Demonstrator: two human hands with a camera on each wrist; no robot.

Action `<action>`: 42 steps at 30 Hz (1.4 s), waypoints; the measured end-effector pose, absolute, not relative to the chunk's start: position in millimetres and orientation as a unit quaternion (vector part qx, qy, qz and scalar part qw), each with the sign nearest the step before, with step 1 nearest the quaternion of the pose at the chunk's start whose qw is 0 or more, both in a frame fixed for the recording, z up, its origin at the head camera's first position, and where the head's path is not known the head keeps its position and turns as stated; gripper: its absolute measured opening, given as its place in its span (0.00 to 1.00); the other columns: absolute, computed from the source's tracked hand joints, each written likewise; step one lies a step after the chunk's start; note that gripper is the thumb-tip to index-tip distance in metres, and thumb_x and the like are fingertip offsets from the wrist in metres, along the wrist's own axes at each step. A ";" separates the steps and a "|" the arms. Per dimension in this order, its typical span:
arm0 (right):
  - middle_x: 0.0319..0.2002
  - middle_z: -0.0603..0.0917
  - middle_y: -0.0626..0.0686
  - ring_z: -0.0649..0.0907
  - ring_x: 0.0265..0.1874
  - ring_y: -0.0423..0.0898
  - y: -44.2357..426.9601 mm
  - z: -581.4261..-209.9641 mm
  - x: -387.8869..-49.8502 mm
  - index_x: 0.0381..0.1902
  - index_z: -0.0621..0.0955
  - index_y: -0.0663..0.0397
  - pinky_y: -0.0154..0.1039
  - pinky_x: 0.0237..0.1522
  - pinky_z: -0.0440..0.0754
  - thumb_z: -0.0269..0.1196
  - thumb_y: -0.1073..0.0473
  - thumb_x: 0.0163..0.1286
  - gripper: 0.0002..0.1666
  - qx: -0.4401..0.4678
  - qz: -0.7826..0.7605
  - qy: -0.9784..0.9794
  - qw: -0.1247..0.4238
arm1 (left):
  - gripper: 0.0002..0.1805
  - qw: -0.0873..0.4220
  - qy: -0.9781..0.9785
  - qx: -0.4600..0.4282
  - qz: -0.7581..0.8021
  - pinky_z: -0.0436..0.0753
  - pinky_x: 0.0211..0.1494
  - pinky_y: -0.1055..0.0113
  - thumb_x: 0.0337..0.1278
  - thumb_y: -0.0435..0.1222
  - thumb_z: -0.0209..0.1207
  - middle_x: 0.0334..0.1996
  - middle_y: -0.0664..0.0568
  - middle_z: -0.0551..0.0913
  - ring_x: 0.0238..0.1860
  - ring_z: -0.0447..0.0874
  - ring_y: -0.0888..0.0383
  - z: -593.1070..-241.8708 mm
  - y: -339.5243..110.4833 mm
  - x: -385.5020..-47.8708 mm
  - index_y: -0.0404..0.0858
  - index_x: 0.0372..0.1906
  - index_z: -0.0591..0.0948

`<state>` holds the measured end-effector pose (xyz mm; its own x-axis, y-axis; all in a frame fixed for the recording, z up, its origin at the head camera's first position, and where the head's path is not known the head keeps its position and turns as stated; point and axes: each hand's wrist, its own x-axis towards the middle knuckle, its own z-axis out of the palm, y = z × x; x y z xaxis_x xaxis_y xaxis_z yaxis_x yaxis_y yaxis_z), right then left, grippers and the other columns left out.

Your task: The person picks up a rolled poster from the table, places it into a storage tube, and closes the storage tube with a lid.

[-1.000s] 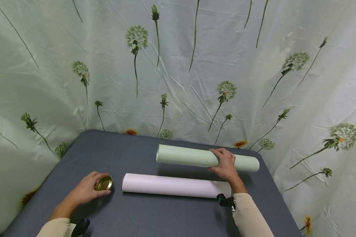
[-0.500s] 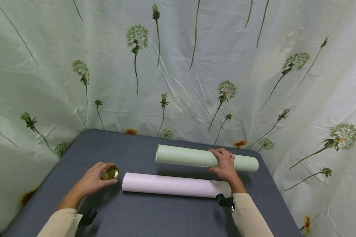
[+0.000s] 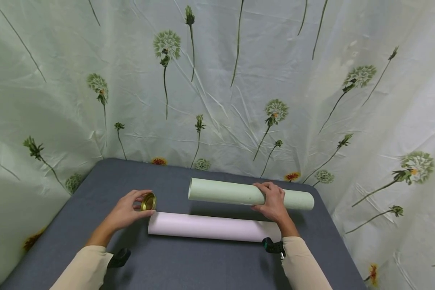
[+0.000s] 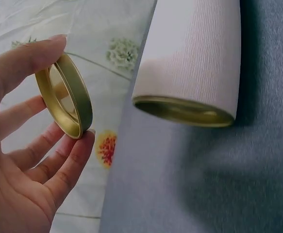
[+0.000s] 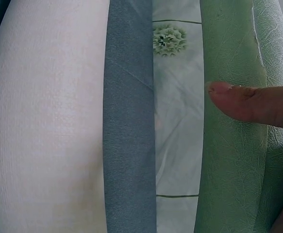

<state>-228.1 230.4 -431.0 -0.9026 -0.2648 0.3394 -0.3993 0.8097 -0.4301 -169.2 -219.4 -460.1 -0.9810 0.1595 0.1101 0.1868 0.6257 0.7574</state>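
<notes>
My left hand point(image 3: 127, 210) pinches a round gold metal cap point(image 3: 149, 202) by its rim between thumb and fingertips. In the left wrist view the cap point(image 4: 78, 97) is tilted on edge, above and beside the end of a pale pink tube point(image 4: 190, 53). A gold rim point(image 4: 219, 119) rings that tube's end. The pink tube point(image 3: 210, 227) lies across the table. Behind it, my right hand point(image 3: 273, 203) grips a pale green tube point(image 3: 224, 191) from above, thumb on the near side. The green tube seems held off the table, with a shadow below; its left end faces the cap.
A dark grey cloth-covered table point(image 3: 188, 266) carries the pink tube. A white curtain point(image 3: 217, 100) printed with dandelions hangs close behind the table and along its sides. Dark wrist cameras sit near both cuffs, the right one point(image 3: 272, 245) near the pink tube's right end.
My left hand has moved right and away from me with the gold cap, which has turned more edge-on and now sits by the pink tube's left end. The right hand and green tube barely shift.
</notes>
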 end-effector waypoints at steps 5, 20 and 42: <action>0.48 0.75 0.60 0.71 0.51 0.62 230.8 -433.8 -228.5 0.57 0.79 0.57 0.63 0.57 0.54 0.81 0.65 0.37 0.43 0.173 0.253 -0.944 0.126 | 0.36 0.014 -0.895 -0.101 -0.434 0.79 0.52 0.46 0.49 0.43 0.71 0.52 0.39 0.74 0.52 0.75 0.39 -463.2 -211.1 -174.8 0.33 0.62 0.73; 0.47 0.75 0.61 0.72 0.50 0.63 228.5 -435.4 -229.2 0.55 0.80 0.59 0.64 0.56 0.54 0.81 0.65 0.36 0.43 0.183 0.256 -0.939 0.137 | 0.37 0.011 -0.886 -0.103 -0.452 0.78 0.53 0.47 0.49 0.42 0.71 0.54 0.37 0.74 0.54 0.75 0.37 -459.7 -194.0 -185.3 0.34 0.64 0.72; 0.47 0.75 0.60 0.72 0.50 0.62 231.8 -434.4 -229.5 0.56 0.80 0.57 0.63 0.56 0.54 0.81 0.64 0.36 0.43 0.176 0.249 -0.943 0.133 | 0.39 -0.020 -0.839 -0.120 -0.530 0.78 0.57 0.51 0.51 0.40 0.70 0.61 0.35 0.72 0.60 0.73 0.37 -442.0 -179.7 -198.6 0.36 0.68 0.68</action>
<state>-229.5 231.8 -434.4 -0.9027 -0.2657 0.3384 -0.3983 0.8137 -0.4235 -198.6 -179.7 -442.0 -0.9704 0.2229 0.0928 0.1795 0.4090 0.8947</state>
